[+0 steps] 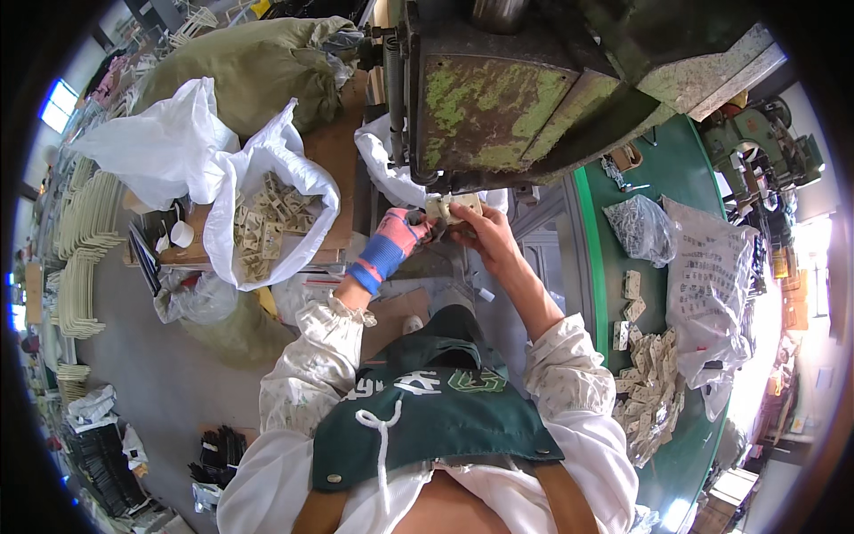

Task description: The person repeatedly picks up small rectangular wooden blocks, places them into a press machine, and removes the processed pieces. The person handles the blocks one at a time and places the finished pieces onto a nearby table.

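Note:
A small cream plate with holes lies under the head of the green, worn press machine. My right hand is bare and pinches the plate, thumb on top and fingers beneath. My left hand, in a pink and blue glove, closes at the plate's left end; its fingertips are partly lost in shadow. Left of my hands, an open white sack holds several similar cream plates. A heap of such plates lies on the green table at right.
The green table bears a clear bag of small metal parts and a large whitish sack. A full olive sack stands at far left. Stacked cream wire frames line the left side. A metal spring hangs beside the press.

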The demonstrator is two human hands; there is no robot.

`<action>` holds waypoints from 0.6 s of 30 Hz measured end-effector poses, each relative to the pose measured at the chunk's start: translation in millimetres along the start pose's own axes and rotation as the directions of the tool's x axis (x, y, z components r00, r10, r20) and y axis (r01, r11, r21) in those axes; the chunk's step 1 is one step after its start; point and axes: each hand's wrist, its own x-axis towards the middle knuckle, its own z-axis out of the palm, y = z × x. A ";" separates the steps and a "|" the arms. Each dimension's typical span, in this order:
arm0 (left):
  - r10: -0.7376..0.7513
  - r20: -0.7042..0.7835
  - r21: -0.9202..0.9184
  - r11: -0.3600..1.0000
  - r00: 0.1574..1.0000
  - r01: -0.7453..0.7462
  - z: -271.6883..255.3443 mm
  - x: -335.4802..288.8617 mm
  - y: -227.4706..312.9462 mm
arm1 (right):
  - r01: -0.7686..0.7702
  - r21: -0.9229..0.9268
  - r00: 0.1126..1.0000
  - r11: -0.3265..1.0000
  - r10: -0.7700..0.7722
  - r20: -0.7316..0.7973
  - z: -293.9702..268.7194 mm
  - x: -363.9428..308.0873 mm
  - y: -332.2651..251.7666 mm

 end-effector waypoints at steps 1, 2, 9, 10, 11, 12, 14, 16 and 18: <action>0.087 -0.043 0.112 0.990 0.995 -0.082 2.0 1.0 -4.0 | 0.032 -0.005 0.999 0.999 -0.032 0.010 -0.8 2.4 1.8; 0.176 -0.077 0.229 0.961 0.981 -0.154 2.2 2.3 -9.2 | 0.045 -0.017 0.999 0.999 -0.044 0.024 0.5 0.7 -3.6; -0.060 -0.010 0.023 0.998 0.998 0.061 -6.8 7.5 -29.6 | 0.018 0.024 0.995 1.000 -0.020 0.095 -5.7 3.7 0.6; -0.138 0.025 -0.123 0.982 0.990 0.140 -9.4 8.0 -33.8 | 0.015 0.009 0.996 1.000 -0.015 0.093 -3.9 2.8 -3.2; -0.208 0.089 -0.267 0.937 0.974 0.225 -11.4 2.0 -5.6 | 0.021 0.005 0.997 1.000 -0.022 0.072 -4.9 2.7 -8.1; -0.269 0.149 -0.396 0.866 0.952 0.306 -14.9 -2.0 10.7 | 0.035 -0.039 0.996 0.999 -0.032 0.079 -4.0 3.1 -8.4; -0.275 0.214 -0.394 0.854 0.937 0.340 -19.6 -0.5 1.7 | 0.065 -0.129 0.994 0.990 -0.053 0.094 -2.1 4.3 -8.7; -0.269 0.195 -0.340 0.883 0.943 0.323 -19.2 1.3 -3.1 | 0.060 -0.125 0.994 0.990 -0.047 0.100 -2.9 9.2 -7.8; -0.245 0.099 -0.227 0.938 0.964 0.262 -13.9 0.4 2.2 | 0.061 -0.114 0.994 0.992 -0.050 0.096 -2.4 7.8 -7.8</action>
